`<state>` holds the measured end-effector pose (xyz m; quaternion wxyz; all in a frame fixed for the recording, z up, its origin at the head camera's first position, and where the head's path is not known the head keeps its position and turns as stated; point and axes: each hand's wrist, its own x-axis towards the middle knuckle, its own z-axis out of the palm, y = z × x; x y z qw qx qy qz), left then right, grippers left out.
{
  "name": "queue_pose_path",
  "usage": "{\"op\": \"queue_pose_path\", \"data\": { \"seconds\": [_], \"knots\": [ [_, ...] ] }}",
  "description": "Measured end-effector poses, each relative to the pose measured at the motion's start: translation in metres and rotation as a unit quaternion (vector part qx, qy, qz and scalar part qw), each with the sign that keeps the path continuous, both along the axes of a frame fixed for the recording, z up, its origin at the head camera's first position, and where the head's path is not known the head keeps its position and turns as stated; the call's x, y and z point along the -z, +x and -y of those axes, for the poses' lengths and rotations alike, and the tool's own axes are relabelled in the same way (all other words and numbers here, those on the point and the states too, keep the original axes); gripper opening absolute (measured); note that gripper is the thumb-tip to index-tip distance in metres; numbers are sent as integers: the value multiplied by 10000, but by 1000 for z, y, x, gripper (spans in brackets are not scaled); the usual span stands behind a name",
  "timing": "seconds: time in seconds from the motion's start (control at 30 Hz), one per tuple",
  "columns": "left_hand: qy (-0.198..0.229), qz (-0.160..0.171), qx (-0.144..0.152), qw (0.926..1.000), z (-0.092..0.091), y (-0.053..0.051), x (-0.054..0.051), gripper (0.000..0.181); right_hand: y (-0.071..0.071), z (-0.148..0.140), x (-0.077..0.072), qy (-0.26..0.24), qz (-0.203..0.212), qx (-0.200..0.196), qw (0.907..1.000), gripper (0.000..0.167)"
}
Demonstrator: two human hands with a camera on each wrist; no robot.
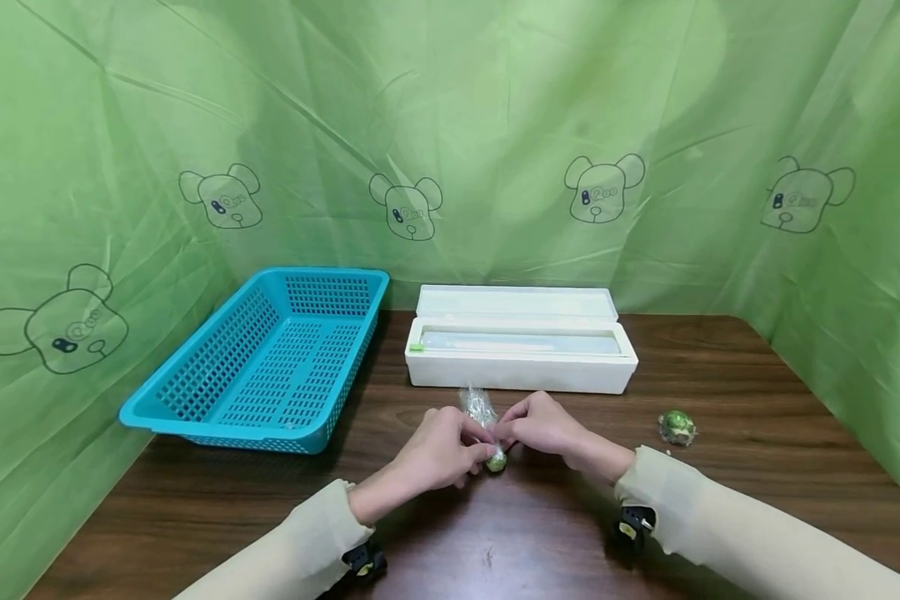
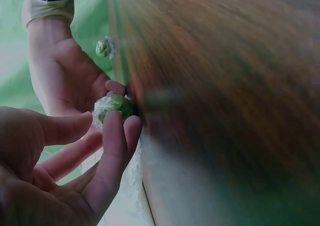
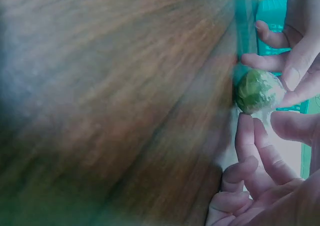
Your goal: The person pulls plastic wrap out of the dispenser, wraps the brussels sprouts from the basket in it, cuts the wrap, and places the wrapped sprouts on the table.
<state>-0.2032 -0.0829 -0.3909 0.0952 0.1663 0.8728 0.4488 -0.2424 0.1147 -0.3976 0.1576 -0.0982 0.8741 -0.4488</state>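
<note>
A small green Brussels sprout [image 1: 497, 462] in clear plastic wrap lies low over the table between both hands. With thumb and fingers my left hand [image 1: 438, 450] pinches the wrapped sprout, seen closely in the left wrist view [image 2: 116, 104]. From the other side, my right hand [image 1: 543, 425] pinches the plastic wrap beside it. In the right wrist view, the sprout [image 3: 256, 91] shows its leafy green side, with the film gathered toward the fingers. A loose tail of plastic wrap [image 1: 477, 405] stretches away behind the hands.
Behind the hands stands a long white box [image 1: 521, 372] with its lid raised. A blue plastic basket [image 1: 318, 437] is on the left. Another wrapped Brussels sprout [image 1: 677, 427] lies on the brown wooden table [image 1: 765, 383] at right. Green curtains [image 1: 495, 100] surround the table's back and sides.
</note>
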Motion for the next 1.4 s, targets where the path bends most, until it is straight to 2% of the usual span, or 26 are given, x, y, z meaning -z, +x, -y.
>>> {"op": "queue_pose_path", "data": {
  "seconds": [0.27,0.5,0.63,0.73,0.87,0.97,1.03,1.27,1.4],
  "knots": [
    [75,6,-26,10000,-5,1,-1,6,0,2,-3,186,-159,69,9997,6],
    [20,-52,100,9999,-9,-3,-1,14,-4,6,-4,450,-48,198,9988,2],
    [43,-11,138,9999,-11,-4,-1,13,-5,7,-4,281,65,230,9993,6],
    [39,78,203,9998,-12,-4,-2,11,-5,4,-6,-57,207,352,9991,9],
    [20,125,248,9996,-11,-5,-4,7,-4,-2,-8,-612,620,504,9949,11],
    [-12,130,240,9996,-10,-4,-4,6,-5,-4,-7,-814,914,552,9909,13],
    [-29,124,235,9996,-9,-3,-4,6,-6,-4,-6,-811,1023,561,9899,16],
    [-56,52,233,9997,-9,-1,-1,6,-8,4,0,-537,838,178,9949,18],
    [-67,57,222,9997,-9,-2,-1,5,-10,7,2,-354,858,254,9954,21]
  ]
}}
